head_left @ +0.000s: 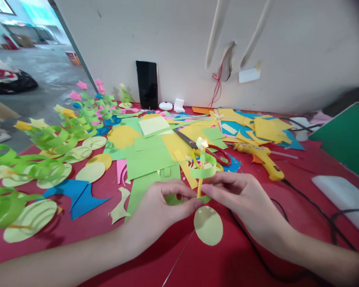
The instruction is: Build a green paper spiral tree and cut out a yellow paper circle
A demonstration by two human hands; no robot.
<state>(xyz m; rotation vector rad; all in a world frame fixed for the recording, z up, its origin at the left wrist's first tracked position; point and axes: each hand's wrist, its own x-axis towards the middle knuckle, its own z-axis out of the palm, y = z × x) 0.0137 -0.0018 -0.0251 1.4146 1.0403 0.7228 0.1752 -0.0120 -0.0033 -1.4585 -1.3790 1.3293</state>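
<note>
Both my hands meet over the red table (pixel 245 259), pinching a small paper flower (pixel 202 169). It has a yellow stem, curled green paper strips and a pale yellow tip. My left hand (pixel 160 209) pinches a green strip at the stem's foot. My right hand (pixel 242 199) pinches the same spot from the right. A pale green paper disc (pixel 208 225) lies on the table just under the stem.
Several finished paper flowers on pale discs (pixel 30 219) stand along the left. Green and yellow paper sheets (pixel 149 157), red-handled scissors (pixel 212 153) and a yellow glue gun (pixel 261 157) with its black cord lie behind. A phone (pixel 147 84) leans on the wall. A green board (pixel 347 135) lies right.
</note>
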